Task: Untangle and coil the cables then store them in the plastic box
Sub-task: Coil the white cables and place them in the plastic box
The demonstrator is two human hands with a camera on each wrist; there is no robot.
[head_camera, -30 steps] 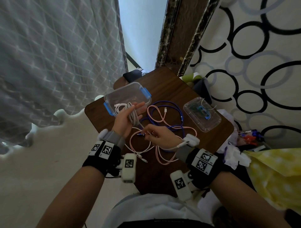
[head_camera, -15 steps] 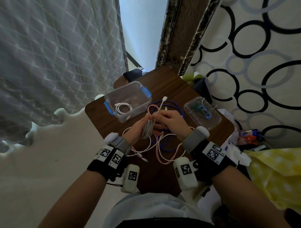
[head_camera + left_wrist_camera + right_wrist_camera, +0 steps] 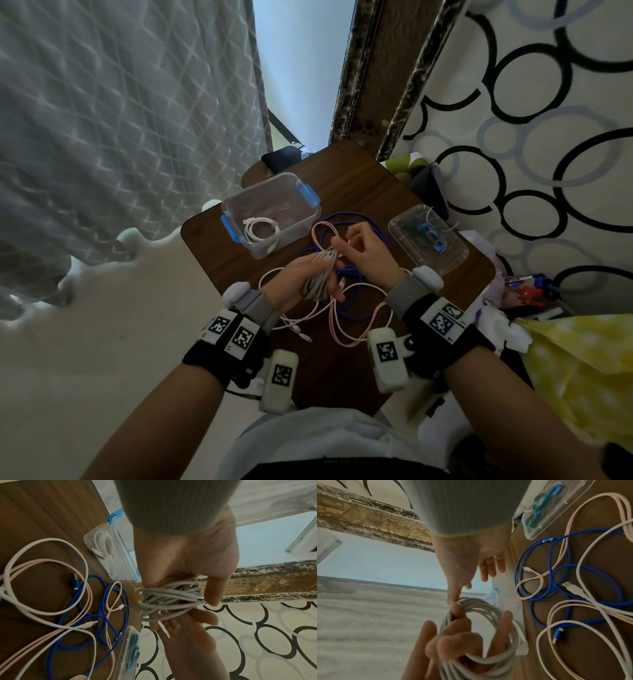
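Note:
A grey-white cable (image 3: 318, 274) (image 3: 168, 599) (image 3: 488, 615) is coiled in several loops around the fingers of my left hand (image 3: 301, 281) (image 3: 188, 561), held above the table's middle. My right hand (image 3: 366, 246) (image 3: 467, 563) meets the coil's far end and pinches the cable there with thumb and forefinger. The clear plastic box (image 3: 257, 190) with blue clips stands open at the back left, with a coiled white cable (image 3: 262, 229) (image 3: 104, 543) inside. Blue (image 3: 356, 216), pink (image 3: 356, 329) and white (image 3: 294, 322) cables lie tangled on the table under my hands.
The box's clear lid (image 3: 445, 260) lies at the right with blue ties (image 3: 433, 236) on it. The small brown table (image 3: 359, 178) ends close on every side. A curtain hangs on the left, and cluttered items and a yellow cloth (image 3: 582, 359) lie at the right.
My left hand has drawn back from over the box toward the table's middle with the coil. My right hand has risen from the tangled cables to the coil's far end.

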